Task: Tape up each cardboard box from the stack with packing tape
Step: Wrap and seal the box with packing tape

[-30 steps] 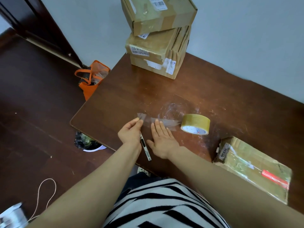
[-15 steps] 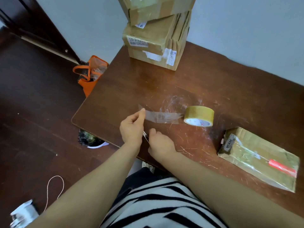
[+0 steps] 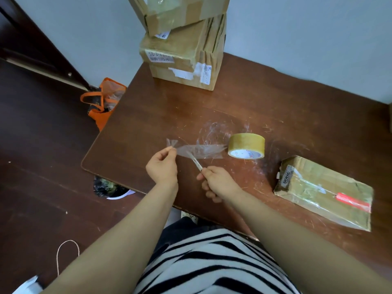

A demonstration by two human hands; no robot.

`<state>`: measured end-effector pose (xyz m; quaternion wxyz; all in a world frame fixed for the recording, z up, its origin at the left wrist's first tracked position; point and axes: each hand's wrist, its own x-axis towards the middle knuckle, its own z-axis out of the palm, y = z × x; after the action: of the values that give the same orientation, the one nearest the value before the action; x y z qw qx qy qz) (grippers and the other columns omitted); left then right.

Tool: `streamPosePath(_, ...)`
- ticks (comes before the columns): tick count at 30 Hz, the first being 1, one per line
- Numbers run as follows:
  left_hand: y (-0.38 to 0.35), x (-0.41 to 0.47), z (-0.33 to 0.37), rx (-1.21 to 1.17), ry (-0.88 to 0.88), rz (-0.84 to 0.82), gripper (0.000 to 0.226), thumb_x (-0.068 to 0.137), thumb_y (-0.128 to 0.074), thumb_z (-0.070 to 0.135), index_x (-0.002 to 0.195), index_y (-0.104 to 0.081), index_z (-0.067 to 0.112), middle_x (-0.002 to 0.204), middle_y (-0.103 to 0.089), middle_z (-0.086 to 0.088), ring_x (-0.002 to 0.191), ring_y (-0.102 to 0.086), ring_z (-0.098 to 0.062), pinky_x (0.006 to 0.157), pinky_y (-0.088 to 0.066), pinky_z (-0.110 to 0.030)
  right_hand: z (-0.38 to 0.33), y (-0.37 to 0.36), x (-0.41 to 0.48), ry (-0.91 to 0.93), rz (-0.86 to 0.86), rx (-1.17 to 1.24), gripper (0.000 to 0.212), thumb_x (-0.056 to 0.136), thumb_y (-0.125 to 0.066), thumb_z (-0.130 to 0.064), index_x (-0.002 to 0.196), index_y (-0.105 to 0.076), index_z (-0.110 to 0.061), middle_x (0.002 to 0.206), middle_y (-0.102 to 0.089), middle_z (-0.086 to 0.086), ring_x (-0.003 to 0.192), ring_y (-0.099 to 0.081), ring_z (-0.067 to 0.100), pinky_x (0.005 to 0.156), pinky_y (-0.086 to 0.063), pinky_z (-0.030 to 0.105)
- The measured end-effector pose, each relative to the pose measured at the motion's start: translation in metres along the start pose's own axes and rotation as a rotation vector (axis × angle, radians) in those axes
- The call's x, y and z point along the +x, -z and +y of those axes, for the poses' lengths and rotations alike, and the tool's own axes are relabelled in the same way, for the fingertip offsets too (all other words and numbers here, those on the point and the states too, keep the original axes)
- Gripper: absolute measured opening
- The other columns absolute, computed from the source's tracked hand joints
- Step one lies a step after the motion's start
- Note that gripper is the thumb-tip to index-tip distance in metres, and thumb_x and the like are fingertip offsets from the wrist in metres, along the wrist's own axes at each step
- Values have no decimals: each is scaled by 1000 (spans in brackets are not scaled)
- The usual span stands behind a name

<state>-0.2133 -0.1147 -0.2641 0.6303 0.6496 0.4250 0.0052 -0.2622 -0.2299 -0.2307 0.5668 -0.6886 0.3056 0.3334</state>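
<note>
A roll of tan packing tape (image 3: pixel 246 148) lies flat on the brown table (image 3: pixel 148 115). A clear strip of tape (image 3: pixel 201 151) runs from it to the left. My left hand (image 3: pixel 163 168) pinches the strip's free end and holds it just above the table. My right hand (image 3: pixel 218 183) grips a small utility knife (image 3: pixel 195 162), whose blade tip touches the strip near its middle. A stack of cardboard boxes (image 3: pixel 182 52) stands at the table's far edge against the wall. One flat taped box (image 3: pixel 324 189) lies at the right.
An orange bag (image 3: pixel 101 102) sits on the dark floor left of the table. A bin with a dark liner (image 3: pixel 110 187) shows under the table's near-left corner. A thin cord (image 3: pixel 67 253) and a white object lie on the floor at lower left.
My right hand left the flat strip, picked up the knife from the table and brought its blade to the tape. My left hand lifted the strip's end.
</note>
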Motion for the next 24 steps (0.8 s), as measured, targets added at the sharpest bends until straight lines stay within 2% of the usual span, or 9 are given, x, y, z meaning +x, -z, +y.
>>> streamPosePath(3,-1,-1,0,-7,-10,0,8,83,-71,10,87,-73,16,82,-69,5,75,-63,-6,67,-49,-15,-12,-7,10,17,87,-5,30,102,-32,-29,81,-49,-17,60,-41,0,39,-33,10,33,-21,14)
streamPosePath(7,0,1,-2,0,-13,0,8,82,-71,10,89,-74,14,88,-72,0,87,-67,-12,82,-54,-26,-18,-11,21,20,101,-87,32,103,-30,-27,78,-47,-15,64,-43,2,44,-35,13,34,-23,17)
streamPosePath(11,0,0,0,-12,-17,-10,8,82,-71,10,87,-73,15,87,-72,-1,82,-65,-11,79,-54,-25,-21,-18,29,58,92,-249,27,103,-28,-24,90,-48,-11,64,-43,5,45,-37,16,38,-26,22)
streamPosePath(14,1,-1,1,-10,-28,-6,8,83,-71,10,90,-74,13,87,-71,0,81,-64,-8,75,-52,-20,-12,-20,32,131,127,-422,25,103,-28,-26,95,-48,-13,69,-43,2,65,-47,22,45,-30,27)
streamPosePath(16,1,0,0,-18,-27,-2,9,83,-71,10,90,-74,13,86,-71,1,80,-64,-8,73,-51,-19,-4,-20,32,148,124,-505,23,103,-29,-25,94,-47,-13,77,-46,4,79,-48,22,50,-29,24)
streamPosePath(18,0,0,0,-21,-27,0,9,83,-71,9,91,-74,13,84,-70,1,78,-64,-7,69,-49,-16,0,-17,30,147,115,-540,22,103,-30,-23,94,-47,-12,79,-48,5,76,-48,22,50,-30,24)
streamPosePath(21,0,1,-1,-28,-30,-2,8,82,-71,10,90,-74,13,83,-70,2,80,-65,-8,70,-49,-15,-1,-12,23,145,87,-598,22,102,-31,-22,97,-50,-12,79,-49,5,58,-40,14,50,-31,23)
streamPosePath(23,1,2,-1,-35,-17,-4,7,82,-72,10,87,-74,15,85,-71,2,84,-66,-10,77,-53,-20,2,-13,16,152,17,-671,31,103,-31,-24,105,-56,-6,84,-53,9,62,-45,18,52,-36,25)
streamPosePath(24,2,2,0,-29,-16,-7,7,82,-72,10,87,-74,16,86,-72,1,85,-67,-10,79,-54,-22,7,-16,12,171,-9,-693,35,103,-32,-25,109,-58,-2,89,-57,12,71,-51,22,58,-42,30)
